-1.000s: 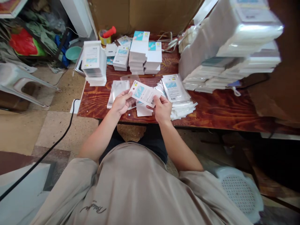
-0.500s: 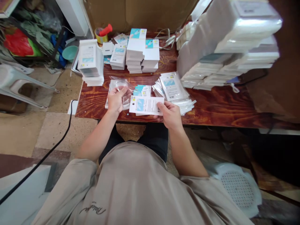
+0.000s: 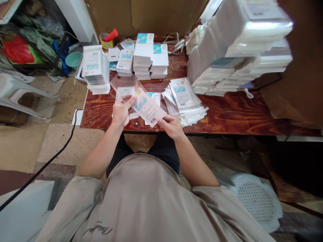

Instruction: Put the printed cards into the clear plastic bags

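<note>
— Holding anything right now?

— Yes, both. My right hand (image 3: 171, 125) pinches the near corner of a printed package card (image 3: 148, 107), white with a blue picture and a barcode, tilted over the front edge of the wooden surface (image 3: 227, 114). My left hand (image 3: 121, 109) is closed on a clear plastic sleeve (image 3: 125, 84), thumb at the card's far end, so card and sleeve mouth meet there.

— Is the card inside yet?

— As far as I can judge, no. Most of the card shows bare, and whether its tip has entered the sleeve I cannot tell; the plastic is too transparent.

— How much is finished?

— Just right of my hands lies a fanned pile of sleeved cards (image 3: 185, 101), which I take as the done lot. Behind it rise tall stacks of bagged packs (image 3: 239, 50).

— And what remains?

— A loose card (image 3: 154, 96) lies just behind the one I hold, with empty sleeves (image 3: 123, 92) under my left hand. Farther back stand stacks of white boxes (image 3: 143, 55) and another stack (image 3: 94, 67) at the left edge. So I'd say plenty is left.
</note>
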A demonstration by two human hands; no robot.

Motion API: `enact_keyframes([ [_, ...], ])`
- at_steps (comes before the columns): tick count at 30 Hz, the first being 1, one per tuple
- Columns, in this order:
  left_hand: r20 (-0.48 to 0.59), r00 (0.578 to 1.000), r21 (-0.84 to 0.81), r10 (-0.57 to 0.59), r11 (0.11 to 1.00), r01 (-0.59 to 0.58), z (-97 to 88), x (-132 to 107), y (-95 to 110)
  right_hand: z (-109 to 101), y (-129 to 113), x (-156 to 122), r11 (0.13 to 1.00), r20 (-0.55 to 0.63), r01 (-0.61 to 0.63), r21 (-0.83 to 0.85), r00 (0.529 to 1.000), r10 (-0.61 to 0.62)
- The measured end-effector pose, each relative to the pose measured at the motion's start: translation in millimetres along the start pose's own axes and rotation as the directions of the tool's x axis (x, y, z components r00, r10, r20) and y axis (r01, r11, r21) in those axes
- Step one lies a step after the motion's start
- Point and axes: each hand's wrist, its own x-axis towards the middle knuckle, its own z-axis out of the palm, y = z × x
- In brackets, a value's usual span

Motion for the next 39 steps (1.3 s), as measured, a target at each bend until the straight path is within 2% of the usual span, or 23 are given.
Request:
enact_keyframes([
  [4,0.072,0.997,-0.056,0.039,0.998,-0.035,4.1,-10,7,15,4,24,0.991,-0.181,0.126,-0.049,0.974,-0.133],
  [7,0.056,0.996,-0.06,0.071,0.996,-0.067,6.8,-13,15,35,3,44,0.978,-0.247,0.207,0.006,0.948,-0.199],
  [12,-0.103,0.988,-0.017,0.117,0.993,-0.12,0.1,-8,31,56,-1,46,0.986,-0.276,0.153,0.062,0.952,-0.13],
  [16,-0.15,0.981,0.004,0.121,0.993,-0.121,-1.4,-12,21,68,-2,37,0.992,-0.289,0.076,0.104,0.956,-0.043],
  [19,-0.111,0.989,-0.002,0.094,0.995,-0.095,1.1,-22,5,75,-4,38,0.99,-0.232,0.042,0.134,0.973,-0.01],
  [22,-0.074,0.996,0.001,0.055,0.998,-0.055,0.8,-31,-6,73,-5,42,0.993,-0.194,0.077,0.085,0.979,-0.059],
  [25,-0.03,1.0,0.037,0.009,0.999,-0.008,-3.9,-37,-7,67,-1,48,0.987,-0.207,0.156,-0.051,0.965,-0.163],
  [29,0.079,0.997,0.092,-0.006,0.996,-0.001,-14.4,-38,-4,64,8,55,0.948,-0.326,0.18,-0.264,0.908,-0.263],
  [30,0.109,0.994,0.12,-0.018,0.993,0.005,-17.4,-37,-3,65,8,55,0.944,-0.33,0.175,-0.278,0.906,-0.265],
  [32,0.171,0.982,0.219,-0.085,0.975,0.046,-23.2,-35,0,64,6,55,0.96,-0.259,0.164,-0.229,0.94,-0.222],
  [34,0.191,0.967,0.373,-0.167,0.924,0.085,-28.7,-31,4,55,0,52,0.972,-0.183,0.16,-0.173,0.964,-0.191],
  [35,0.157,0.976,0.462,-0.152,0.884,0.063,-31.5,-28,7,45,-4,51,0.97,-0.194,0.166,-0.179,0.96,-0.2],
  [37,0.038,0.999,0.682,0.033,0.73,-0.05,-37.3,-19,13,14,-14,49,0.941,-0.314,0.179,-0.289,0.91,-0.27],
  [39,-0.027,0.961,0.88,0.274,0.463,-0.107,-43.6,-7,19,-27,-22,49,0.869,-0.445,0.113,-0.481,0.823,-0.353],
])
